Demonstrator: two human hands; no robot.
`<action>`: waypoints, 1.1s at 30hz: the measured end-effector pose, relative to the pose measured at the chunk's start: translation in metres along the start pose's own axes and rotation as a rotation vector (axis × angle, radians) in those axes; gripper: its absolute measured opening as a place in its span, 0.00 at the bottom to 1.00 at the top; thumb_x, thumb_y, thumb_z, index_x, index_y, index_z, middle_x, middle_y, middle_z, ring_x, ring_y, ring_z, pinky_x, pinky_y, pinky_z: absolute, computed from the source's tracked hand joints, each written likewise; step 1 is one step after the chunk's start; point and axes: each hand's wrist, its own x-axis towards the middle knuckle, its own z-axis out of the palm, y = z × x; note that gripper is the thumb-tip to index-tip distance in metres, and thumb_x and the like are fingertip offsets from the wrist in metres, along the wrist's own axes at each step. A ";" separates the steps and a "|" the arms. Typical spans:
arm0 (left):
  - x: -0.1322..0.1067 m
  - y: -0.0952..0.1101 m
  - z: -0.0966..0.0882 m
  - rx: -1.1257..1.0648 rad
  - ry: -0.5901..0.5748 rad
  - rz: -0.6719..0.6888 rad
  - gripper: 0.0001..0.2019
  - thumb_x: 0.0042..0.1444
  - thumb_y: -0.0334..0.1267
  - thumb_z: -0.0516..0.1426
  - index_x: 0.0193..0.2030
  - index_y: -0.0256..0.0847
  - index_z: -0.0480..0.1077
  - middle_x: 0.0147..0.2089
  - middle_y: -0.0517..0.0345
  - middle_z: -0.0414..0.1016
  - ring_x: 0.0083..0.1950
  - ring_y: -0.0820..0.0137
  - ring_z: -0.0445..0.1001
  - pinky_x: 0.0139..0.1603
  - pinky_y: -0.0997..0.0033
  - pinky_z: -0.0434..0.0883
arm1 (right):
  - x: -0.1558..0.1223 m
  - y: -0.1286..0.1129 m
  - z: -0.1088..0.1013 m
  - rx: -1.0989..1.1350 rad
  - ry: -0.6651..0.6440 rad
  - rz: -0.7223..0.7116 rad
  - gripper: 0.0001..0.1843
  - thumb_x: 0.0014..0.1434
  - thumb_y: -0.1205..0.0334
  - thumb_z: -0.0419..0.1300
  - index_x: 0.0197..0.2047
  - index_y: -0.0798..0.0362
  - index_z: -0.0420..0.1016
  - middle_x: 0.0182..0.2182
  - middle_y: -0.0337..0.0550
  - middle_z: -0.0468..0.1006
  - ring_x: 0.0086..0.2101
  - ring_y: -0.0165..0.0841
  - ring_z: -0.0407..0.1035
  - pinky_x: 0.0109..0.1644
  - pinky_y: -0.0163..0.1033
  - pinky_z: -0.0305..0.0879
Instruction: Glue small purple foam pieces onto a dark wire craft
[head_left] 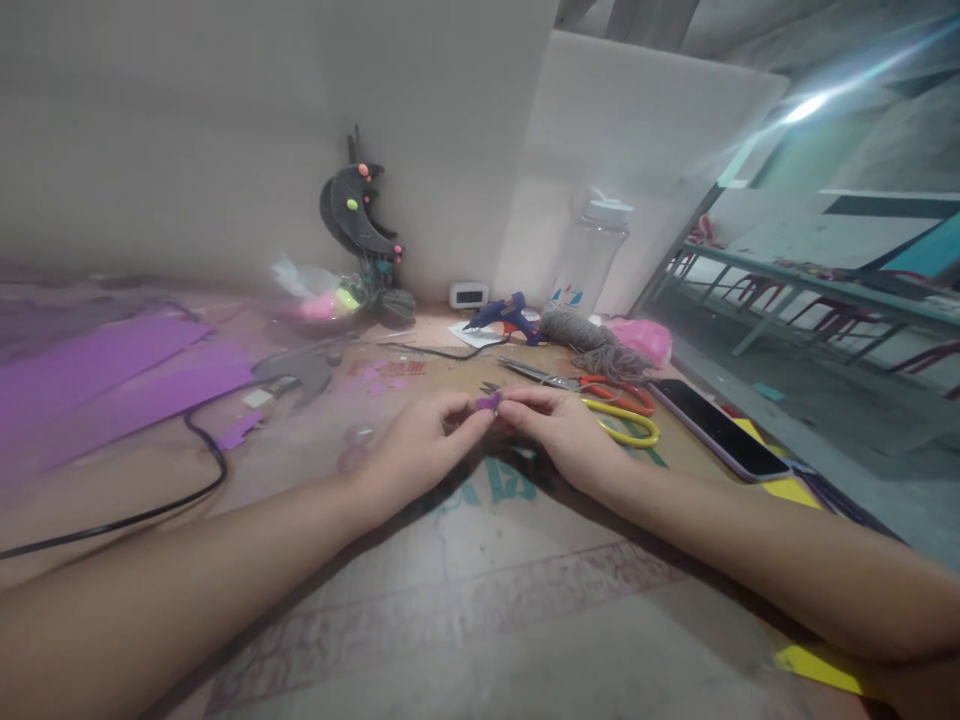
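Note:
My left hand (420, 445) and my right hand (559, 425) meet at the middle of the table. Both pinch a small purple piece (488, 402) between their fingertips, just above the cardboard sheet (480, 560) that covers the table. The fingers of both hands are curled closed around it. Right beside my right hand lie yellow-handled scissors (626, 425) and orange-handled scissors (607, 388).
A phone (718, 428) lies at the right. Behind are a blue glue gun (504, 315), grey yarn (592, 345), a clear bottle (592, 255), a pink bag (645, 338) and a black crescent craft (356, 215). Purple foam sheets (105, 385) and a black cable (202, 450) lie left.

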 end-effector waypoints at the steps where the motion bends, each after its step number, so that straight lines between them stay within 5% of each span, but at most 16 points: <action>1: 0.000 0.000 0.000 0.015 -0.008 0.012 0.14 0.62 0.43 0.50 0.31 0.41 0.71 0.32 0.58 0.74 0.35 0.68 0.70 0.37 0.69 0.65 | 0.000 0.000 0.000 -0.002 0.002 -0.007 0.13 0.48 0.54 0.68 0.34 0.53 0.79 0.31 0.40 0.77 0.32 0.29 0.69 0.38 0.36 0.66; 7: 0.000 -0.010 0.002 0.034 -0.003 0.037 0.08 0.61 0.40 0.52 0.42 0.42 0.70 0.41 0.55 0.74 0.42 0.66 0.72 0.45 0.66 0.68 | -0.005 -0.009 -0.003 -0.157 -0.051 -0.134 0.10 0.55 0.54 0.62 0.33 0.52 0.74 0.29 0.37 0.73 0.29 0.27 0.65 0.35 0.34 0.63; 11: 0.001 -0.016 0.003 -0.049 0.060 0.034 0.18 0.59 0.38 0.55 0.56 0.41 0.62 0.55 0.48 0.70 0.53 0.65 0.71 0.53 0.61 0.69 | -0.010 -0.014 -0.005 -0.370 -0.089 -0.242 0.08 0.58 0.58 0.59 0.31 0.53 0.72 0.30 0.39 0.71 0.31 0.29 0.65 0.36 0.34 0.62; 15: 0.003 -0.013 0.001 -0.030 -0.004 0.169 0.13 0.56 0.32 0.55 0.49 0.43 0.69 0.62 0.51 0.66 0.64 0.65 0.64 0.65 0.59 0.59 | -0.013 -0.014 -0.004 -0.505 -0.153 -0.295 0.07 0.59 0.60 0.57 0.31 0.53 0.72 0.29 0.40 0.72 0.31 0.29 0.66 0.36 0.35 0.62; 18: 0.004 -0.010 -0.001 -0.101 0.007 0.074 0.03 0.56 0.33 0.55 0.35 0.42 0.70 0.59 0.53 0.71 0.61 0.64 0.67 0.65 0.58 0.59 | -0.013 -0.014 -0.004 -0.573 -0.141 -0.304 0.07 0.59 0.60 0.56 0.32 0.53 0.72 0.29 0.40 0.73 0.30 0.30 0.66 0.35 0.35 0.62; 21: 0.005 -0.008 -0.004 -0.286 0.020 -0.058 0.04 0.56 0.35 0.54 0.31 0.41 0.67 0.53 0.53 0.75 0.58 0.63 0.70 0.60 0.59 0.64 | -0.012 -0.015 -0.008 -0.639 -0.094 -0.314 0.07 0.59 0.60 0.56 0.34 0.53 0.73 0.29 0.39 0.74 0.31 0.30 0.67 0.36 0.35 0.62; 25: 0.004 -0.005 -0.007 -0.465 0.047 -0.149 0.04 0.55 0.36 0.54 0.30 0.41 0.64 0.38 0.55 0.77 0.43 0.65 0.75 0.45 0.65 0.71 | -0.010 -0.014 -0.012 -0.688 -0.038 -0.309 0.08 0.60 0.59 0.56 0.36 0.53 0.74 0.31 0.39 0.76 0.32 0.30 0.68 0.36 0.35 0.62; 28: 0.003 -0.005 -0.007 -0.481 0.061 -0.152 0.06 0.56 0.38 0.54 0.30 0.40 0.63 0.24 0.63 0.68 0.29 0.71 0.70 0.33 0.71 0.67 | -0.010 -0.013 -0.013 -0.721 -0.017 -0.325 0.08 0.60 0.60 0.56 0.36 0.53 0.74 0.32 0.39 0.76 0.33 0.31 0.68 0.38 0.35 0.62; 33: 0.003 -0.012 -0.002 -0.320 0.044 -0.156 0.19 0.62 0.52 0.49 0.41 0.39 0.72 0.21 0.66 0.60 0.24 0.73 0.61 0.25 0.74 0.59 | -0.009 -0.013 -0.012 -0.732 -0.001 -0.359 0.07 0.60 0.61 0.56 0.36 0.53 0.74 0.31 0.38 0.76 0.32 0.29 0.68 0.36 0.34 0.62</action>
